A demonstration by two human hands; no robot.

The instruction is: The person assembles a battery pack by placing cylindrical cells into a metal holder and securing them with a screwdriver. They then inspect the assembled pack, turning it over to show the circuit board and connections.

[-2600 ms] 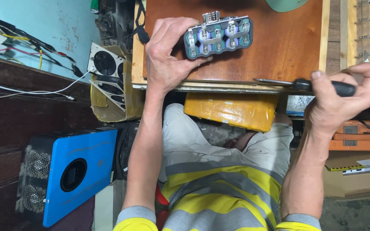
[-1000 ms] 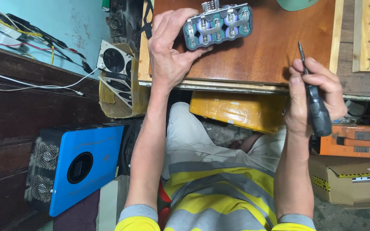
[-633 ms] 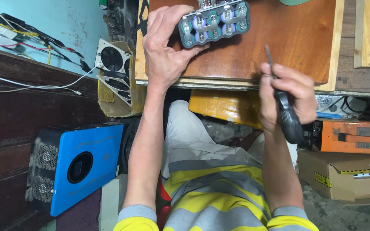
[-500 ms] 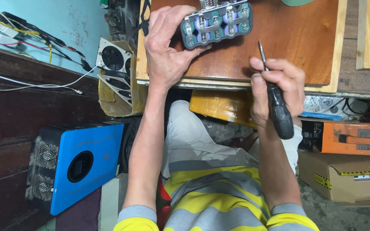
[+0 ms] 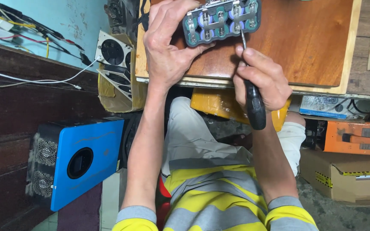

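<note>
A battery pack (image 5: 222,20) sits on the brown wooden tabletop (image 5: 305,47), up near the far edge of the view. It is a teal holder full of round cells, with shiny metal strips across the tops. All the other things are told from this battery pack.

The left hand (image 5: 170,42) is on the left side of the battery pack. Its fingers are bent around the pack's left end and it grips the pack tight.

The right hand (image 5: 262,79) is just below the battery pack. It is closed around a screwdriver (image 5: 250,85) with a black handle. The thin metal tip of the screwdriver points up and touches the lower edge of the battery pack, near the middle.

Far below the battery pack are yellow and grey striped sleeves (image 5: 210,205).

Below the battery pack, under the tabletop, is an orange box (image 5: 219,105). Off to the left of the battery pack is a fan unit (image 5: 113,53) with round holes, and wires (image 5: 31,81) run past it. Lower on the left is a blue box (image 5: 82,160) with a dark round screen. Low on the right of the battery pack are an orange machine (image 5: 356,137) and a cardboard box (image 5: 347,179).
</note>
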